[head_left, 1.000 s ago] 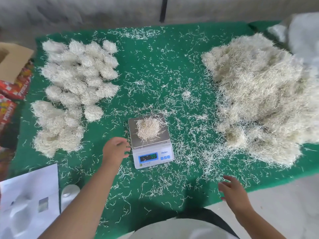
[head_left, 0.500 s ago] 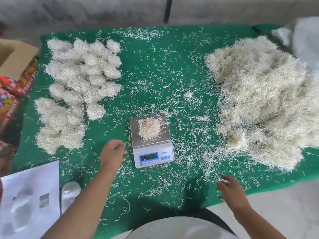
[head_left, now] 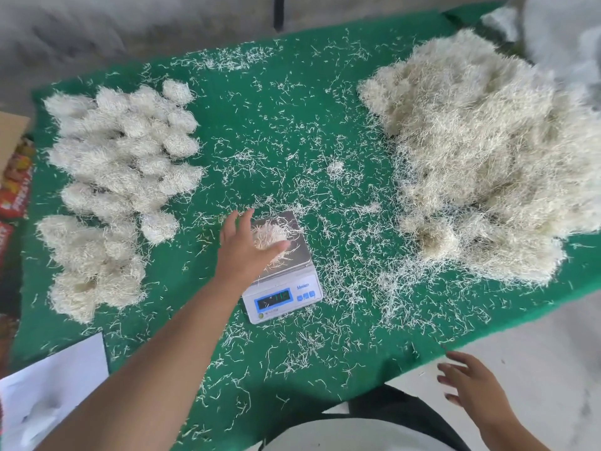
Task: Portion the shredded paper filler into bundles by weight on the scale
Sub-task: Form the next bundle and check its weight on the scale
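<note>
Status of portioning, as I read it from the head view.

Completed: a large group of finished bundles [head_left: 120, 177] lies on the left part of the desk [head_left: 276, 131], packed close together and touching one another in rows. I do not count them; several merge at the edges.

In progress: one portion [head_left: 271, 237] sits on the steel platform of the scale [head_left: 286, 278], which stands near the front centre of the desk. The display shows lit digits, but I cannot read them reliably. My left hand [head_left: 242, 247] is over the left side of the platform, fingers [head_left: 241, 219] extended and spread, thumb laid across the near side of the portion. The hand appears to be in contact with the filler but has not closed around it. I judge this to be the start of lifting the weighed portion off.

Remaining: the bulk pile [head_left: 487, 157] on the right of the desk is far larger than the finished group, so I judge most of the work is still ahead. Loose strands are scattered over the green cover between pile, scale and bundles.

My right hand [head_left: 471, 388] hangs off the front edge of the desk, well apart from the pile, fingers loosely spread, holding nothing.
</note>
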A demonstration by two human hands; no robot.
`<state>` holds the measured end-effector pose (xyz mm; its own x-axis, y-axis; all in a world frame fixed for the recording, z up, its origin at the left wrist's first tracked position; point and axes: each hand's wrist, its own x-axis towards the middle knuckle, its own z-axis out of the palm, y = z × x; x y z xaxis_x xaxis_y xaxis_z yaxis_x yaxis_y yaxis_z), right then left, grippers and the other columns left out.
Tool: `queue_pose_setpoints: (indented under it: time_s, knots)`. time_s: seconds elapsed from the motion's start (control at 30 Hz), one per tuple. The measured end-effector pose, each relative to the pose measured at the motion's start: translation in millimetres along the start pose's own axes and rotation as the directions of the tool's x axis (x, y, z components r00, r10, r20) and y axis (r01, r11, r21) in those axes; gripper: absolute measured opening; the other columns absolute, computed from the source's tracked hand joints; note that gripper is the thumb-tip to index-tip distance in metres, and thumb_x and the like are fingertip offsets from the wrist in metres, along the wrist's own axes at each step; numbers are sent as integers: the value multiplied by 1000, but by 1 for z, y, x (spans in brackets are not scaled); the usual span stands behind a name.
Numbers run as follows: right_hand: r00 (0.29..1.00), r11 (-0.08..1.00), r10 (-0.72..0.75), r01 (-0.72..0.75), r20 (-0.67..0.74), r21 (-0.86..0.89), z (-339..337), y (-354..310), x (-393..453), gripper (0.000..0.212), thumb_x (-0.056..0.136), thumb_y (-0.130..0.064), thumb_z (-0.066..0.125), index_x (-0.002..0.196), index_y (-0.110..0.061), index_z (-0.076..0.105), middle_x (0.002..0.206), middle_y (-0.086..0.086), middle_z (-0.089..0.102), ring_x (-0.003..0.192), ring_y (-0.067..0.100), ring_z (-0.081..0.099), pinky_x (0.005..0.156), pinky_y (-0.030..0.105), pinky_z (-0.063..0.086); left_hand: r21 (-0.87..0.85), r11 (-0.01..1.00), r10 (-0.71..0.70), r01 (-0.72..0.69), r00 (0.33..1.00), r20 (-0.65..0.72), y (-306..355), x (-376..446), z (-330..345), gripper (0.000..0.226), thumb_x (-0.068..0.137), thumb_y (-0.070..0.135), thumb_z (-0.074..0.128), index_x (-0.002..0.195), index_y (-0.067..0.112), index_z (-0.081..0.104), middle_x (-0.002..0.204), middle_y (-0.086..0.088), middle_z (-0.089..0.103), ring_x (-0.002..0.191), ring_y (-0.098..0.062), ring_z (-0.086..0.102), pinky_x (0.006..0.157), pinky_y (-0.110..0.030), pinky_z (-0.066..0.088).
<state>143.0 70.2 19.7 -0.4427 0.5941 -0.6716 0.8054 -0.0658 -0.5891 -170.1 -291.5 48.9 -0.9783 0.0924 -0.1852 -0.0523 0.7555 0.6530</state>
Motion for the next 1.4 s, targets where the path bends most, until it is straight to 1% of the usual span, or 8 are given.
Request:
queue_pose_setpoints:
  time_s: [0.27, 0.4, 0.5, 0.63, 0.8, 1.0, 1.13, 1.4]
  knots:
    - [997, 997, 80, -80, -7, 16, -10, 18, -12, 18, 100, -4, 67, 116, -12, 67, 107, 18, 74, 96, 37, 70, 79, 43, 51, 403, 909, 18, -105, 977, 213, -7, 33, 45, 129, 63, 83, 75, 162, 40, 6, 173, -5, 4, 159, -35, 6, 122, -67, 19]
    - [996, 996, 84, -84, -21, 16, -6, 23, -15, 14, 100, -3, 67, 110, -12, 69, 106, 19, 74, 93, 36, 70, 76, 41, 50, 360, 926, 48, -115, 980, 192, -11, 38, 62, 101, 79, 55, 83, 161, 34, 27, 171, -6, 19, 159, -31, 12, 126, -56, 17]
    - [998, 998, 60, -60, -34, -4, -4, 19, -17, 13, 99, -4, 69, 105, -16, 70, 106, 17, 75, 91, 33, 72, 75, 41, 52, 330, 934, 98, -138, 986, 135, -11, 31, 66, 69, 88, 24, 81, 149, 20, 50, 151, -9, 52, 138, -32, 50, 112, -43, 44]
    - [999, 997, -49, 49, -7, -62, -4, -11, -20, 15, 99, -8, 69, 109, -20, 70, 106, 11, 77, 91, 27, 75, 82, 49, 59, 166, 984, 65, -67, 998, 17, 15, 6, 53, 55, 88, 16, 79, 140, 13, 60, 125, -4, 65, 100, -17, 64, 84, -26, 45]
    - [926, 932, -344, 356, 153, -62, 14, -106, -44, 18, 101, -20, 69, 116, -30, 70, 94, -5, 79, 81, 13, 76, 84, 47, 61, -441, 865, -205, 238, 971, 122, 64, -52, 15, 26, 73, 31, 83, 71, 24, 58, 54, 9, 53, 51, -12, 47, 57, -29, 37]
    - [634, 789, -533, 611, 560, 60, 64, -211, -99, 39, 96, -60, 65, 134, -52, 57, 97, -3, 76, 76, 6, 72, 68, 22, 57, -666, 603, -342, 440, 896, 283, 112, -121, -21, 76, 39, 39, 82, 105, 18, 50, 105, 8, 53, 92, -8, 51, 84, -42, 37]
    - [522, 741, -597, 650, 609, 169, 92, -227, -119, 26, 95, -50, 73, 112, -32, 68, 76, -6, 65, 61, 9, 58, 55, 19, 48, -703, 551, -361, 450, 888, 285, 122, -140, -26, 123, 26, 48, 76, 136, 6, 42, 130, -6, 45, 121, -23, 43, 97, -48, 33]
    - [447, 532, -720, 847, 530, 8, 91, -221, -94, 22, 102, -25, 69, 83, -16, 63, 64, 0, 61, 51, 10, 44, 48, 28, 40, -609, 650, -424, 454, 882, 206, 132, -163, -29, 75, 42, 56, 79, 104, 27, 49, 105, 15, 53, 94, -3, 51, 70, -30, 35]
